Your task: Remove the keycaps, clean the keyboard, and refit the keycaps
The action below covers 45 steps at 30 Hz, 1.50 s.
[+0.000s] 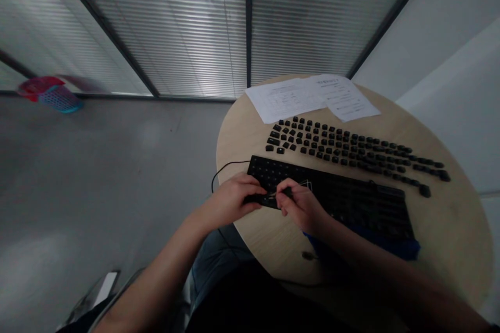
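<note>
A black keyboard (347, 192) lies slantwise on the round wooden table, many of its key positions on the left side bare of caps. My left hand (238, 197) is closed around its near left corner, fingers on top and thumb at the front edge. Just to the right, my right hand (299, 203) pinches a small tool with thin wire loops, which looks like a keycap puller (308, 184). The tool's other end points down at the keys between my hands; the contact point is too small to make out. Loose black keycaps (332, 141) lie in rows behind the keyboard.
Printed papers (312, 96) lie at the table's (461, 218) far edge. Blue material (398, 246) shows along the keyboard's near right side. A black cable (226, 165) loops off the left edge. A small dark object (308, 255) sits near me. A blue basket (60, 99) with red lining stands on the floor.
</note>
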Each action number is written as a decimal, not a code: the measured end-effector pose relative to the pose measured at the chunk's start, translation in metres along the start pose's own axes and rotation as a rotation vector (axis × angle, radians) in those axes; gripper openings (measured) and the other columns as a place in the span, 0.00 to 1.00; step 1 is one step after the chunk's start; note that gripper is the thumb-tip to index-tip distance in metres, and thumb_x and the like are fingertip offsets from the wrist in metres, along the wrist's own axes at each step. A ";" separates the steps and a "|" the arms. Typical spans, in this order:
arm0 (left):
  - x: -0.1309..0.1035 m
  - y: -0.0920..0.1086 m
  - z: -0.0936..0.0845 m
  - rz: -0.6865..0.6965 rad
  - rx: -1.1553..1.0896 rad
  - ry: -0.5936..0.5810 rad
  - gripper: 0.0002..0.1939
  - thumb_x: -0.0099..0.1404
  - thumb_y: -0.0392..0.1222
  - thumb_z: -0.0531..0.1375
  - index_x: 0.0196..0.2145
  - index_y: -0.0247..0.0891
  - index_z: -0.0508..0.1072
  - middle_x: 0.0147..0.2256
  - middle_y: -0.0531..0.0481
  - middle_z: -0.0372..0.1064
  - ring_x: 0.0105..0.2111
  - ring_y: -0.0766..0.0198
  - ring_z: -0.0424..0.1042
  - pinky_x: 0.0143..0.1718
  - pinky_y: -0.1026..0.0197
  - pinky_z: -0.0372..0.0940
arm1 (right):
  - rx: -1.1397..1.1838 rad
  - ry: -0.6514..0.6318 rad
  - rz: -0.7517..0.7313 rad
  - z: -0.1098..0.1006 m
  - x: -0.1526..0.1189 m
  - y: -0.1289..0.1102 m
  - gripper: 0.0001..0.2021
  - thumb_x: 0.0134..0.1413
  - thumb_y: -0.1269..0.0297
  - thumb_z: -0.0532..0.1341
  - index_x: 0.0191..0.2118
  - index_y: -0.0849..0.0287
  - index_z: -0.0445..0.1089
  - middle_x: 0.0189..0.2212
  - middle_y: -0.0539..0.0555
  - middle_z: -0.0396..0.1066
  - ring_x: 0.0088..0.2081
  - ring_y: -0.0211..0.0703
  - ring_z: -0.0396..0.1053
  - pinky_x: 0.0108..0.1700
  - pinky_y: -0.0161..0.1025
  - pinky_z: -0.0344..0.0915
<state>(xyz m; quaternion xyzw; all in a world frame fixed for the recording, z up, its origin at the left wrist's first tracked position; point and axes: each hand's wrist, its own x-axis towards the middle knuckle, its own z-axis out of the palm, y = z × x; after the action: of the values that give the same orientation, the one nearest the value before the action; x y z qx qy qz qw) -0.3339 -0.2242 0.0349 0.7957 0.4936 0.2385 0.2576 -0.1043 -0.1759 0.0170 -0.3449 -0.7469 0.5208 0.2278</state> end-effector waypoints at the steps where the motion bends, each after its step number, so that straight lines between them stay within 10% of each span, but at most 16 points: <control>1: -0.004 0.001 0.005 0.005 0.014 0.006 0.12 0.64 0.40 0.66 0.46 0.41 0.79 0.45 0.46 0.74 0.47 0.56 0.71 0.51 0.53 0.67 | -0.029 -0.009 0.010 0.002 0.001 0.002 0.08 0.65 0.58 0.56 0.36 0.55 0.66 0.20 0.46 0.67 0.22 0.37 0.66 0.27 0.34 0.62; 9: -0.004 -0.001 0.028 0.015 0.132 0.113 0.08 0.66 0.38 0.64 0.43 0.39 0.80 0.43 0.47 0.75 0.44 0.55 0.70 0.48 0.51 0.67 | -0.395 -0.105 -0.137 0.003 0.000 -0.003 0.05 0.63 0.63 0.57 0.36 0.55 0.67 0.25 0.49 0.72 0.26 0.39 0.70 0.32 0.35 0.62; 29: -0.006 0.002 0.026 -0.031 0.100 0.107 0.11 0.63 0.34 0.66 0.45 0.37 0.78 0.44 0.46 0.75 0.47 0.54 0.71 0.51 0.51 0.67 | -0.207 -0.063 -0.083 0.001 0.003 0.004 0.06 0.66 0.62 0.56 0.37 0.55 0.66 0.18 0.45 0.65 0.20 0.38 0.66 0.26 0.34 0.59; 36: -0.004 0.004 0.030 -0.033 0.110 0.130 0.09 0.64 0.34 0.66 0.43 0.39 0.80 0.43 0.48 0.76 0.45 0.55 0.71 0.49 0.53 0.67 | -0.423 -0.086 -0.324 0.004 -0.003 0.003 0.06 0.65 0.63 0.56 0.37 0.56 0.67 0.29 0.52 0.75 0.27 0.40 0.72 0.32 0.36 0.63; 45: -0.002 0.011 0.026 -0.124 0.053 0.121 0.06 0.64 0.36 0.66 0.41 0.39 0.78 0.42 0.48 0.76 0.46 0.55 0.72 0.51 0.51 0.67 | -0.053 0.104 -0.192 0.007 -0.010 0.025 0.06 0.67 0.62 0.54 0.36 0.53 0.63 0.18 0.44 0.65 0.20 0.37 0.65 0.28 0.35 0.63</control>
<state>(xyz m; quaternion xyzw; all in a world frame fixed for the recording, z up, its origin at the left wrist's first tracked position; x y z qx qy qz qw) -0.3110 -0.2347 0.0217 0.7543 0.5628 0.2566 0.2202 -0.0955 -0.1820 -0.0088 -0.3042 -0.7772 0.4581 0.3059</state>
